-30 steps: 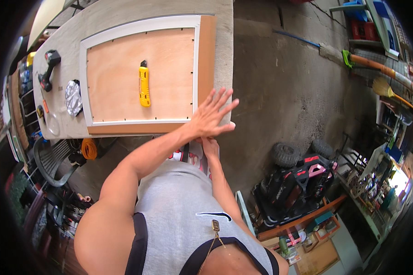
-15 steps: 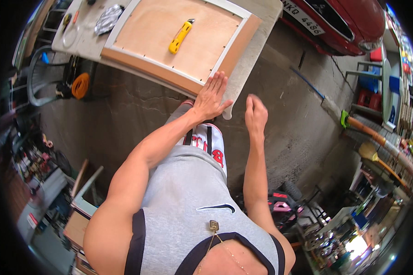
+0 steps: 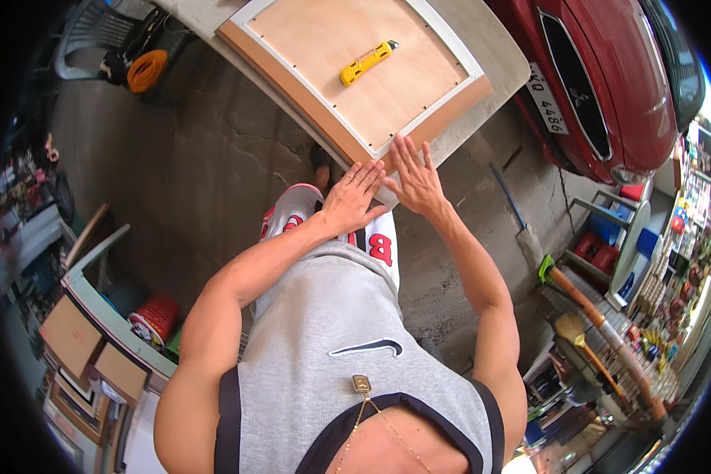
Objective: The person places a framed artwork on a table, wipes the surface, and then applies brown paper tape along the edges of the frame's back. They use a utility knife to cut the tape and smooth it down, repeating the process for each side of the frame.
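Note:
A picture frame (image 3: 438,120) with brown sides and a white inner border lies back side up on the table. Its wooden backing board (image 3: 308,49) shows small dark tabs along the edges. On that board rests a yellow utility knife (image 3: 366,65). My left hand (image 3: 354,196) lies flat against the frame's near corner, fingers stretched out. Beside it, my right hand (image 3: 415,178) has its fingers spread on the frame's side just right of that corner. Both hands are open and hold nothing.
The table (image 3: 507,67) has a pale top. A red car (image 3: 608,79) stands close at the right. Far left is a plastic chair (image 3: 95,39) with an orange coiled cord (image 3: 148,71). A broom (image 3: 573,330) and a shelf rack (image 3: 608,237) stand at the right.
My right hand has come up from beside the table onto the frame's side. My left hand stays near the corner. The view has turned, so the table appears further right.

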Demonstrator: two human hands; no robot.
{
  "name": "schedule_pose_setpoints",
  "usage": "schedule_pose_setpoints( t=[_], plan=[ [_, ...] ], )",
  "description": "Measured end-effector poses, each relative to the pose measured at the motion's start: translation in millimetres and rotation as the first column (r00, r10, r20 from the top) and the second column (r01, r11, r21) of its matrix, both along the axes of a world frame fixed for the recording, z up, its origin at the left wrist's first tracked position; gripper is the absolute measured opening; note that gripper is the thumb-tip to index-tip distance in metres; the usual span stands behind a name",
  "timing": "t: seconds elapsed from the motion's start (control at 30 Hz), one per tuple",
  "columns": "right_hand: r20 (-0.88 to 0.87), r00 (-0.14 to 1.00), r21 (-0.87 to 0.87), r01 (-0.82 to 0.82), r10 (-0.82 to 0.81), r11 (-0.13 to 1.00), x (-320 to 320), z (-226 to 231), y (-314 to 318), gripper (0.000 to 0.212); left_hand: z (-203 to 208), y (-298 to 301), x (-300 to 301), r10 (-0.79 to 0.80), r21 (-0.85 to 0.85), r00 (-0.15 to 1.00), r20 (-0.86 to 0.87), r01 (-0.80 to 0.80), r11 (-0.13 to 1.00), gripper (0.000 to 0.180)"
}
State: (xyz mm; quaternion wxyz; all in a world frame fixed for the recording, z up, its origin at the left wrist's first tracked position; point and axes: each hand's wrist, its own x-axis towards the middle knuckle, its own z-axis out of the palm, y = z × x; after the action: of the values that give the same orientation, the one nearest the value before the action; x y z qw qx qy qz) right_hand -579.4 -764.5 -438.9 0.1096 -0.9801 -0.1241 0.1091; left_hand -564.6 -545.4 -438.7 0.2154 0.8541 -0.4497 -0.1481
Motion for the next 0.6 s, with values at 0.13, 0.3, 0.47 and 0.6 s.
schedule_pose_setpoints(
  t=[0.13,0.3,0.47,0.6],
  plan=[
    [0.07,0.997,-0.098,-0.033,0.04,0.995,27,11,-15,0.072,-2,14,-14,0.12,0.006,0.992,-0.039,-0.12,0.993,0.072],
    [0.047,0.997,0.16,0.057,-0.065,0.985,134,19,4,0.061,-31,29,-46,0.665,-0.027,0.739,-0.107,-0.671,0.741,0.07],
    [-0.045,0.984,0.239,0.178,-0.173,0.954,210,4,63,0.059,-86,9,-53,0.656,-0.055,0.387,-0.648,-0.883,0.466,0.076],
    [0.053,0.98,0.249,0.174,-0.192,0.953,218,-8,59,0.047,-107,24,-57,0.699,0.068,0.393,-0.598,-0.844,0.533,0.072]
  ],
)
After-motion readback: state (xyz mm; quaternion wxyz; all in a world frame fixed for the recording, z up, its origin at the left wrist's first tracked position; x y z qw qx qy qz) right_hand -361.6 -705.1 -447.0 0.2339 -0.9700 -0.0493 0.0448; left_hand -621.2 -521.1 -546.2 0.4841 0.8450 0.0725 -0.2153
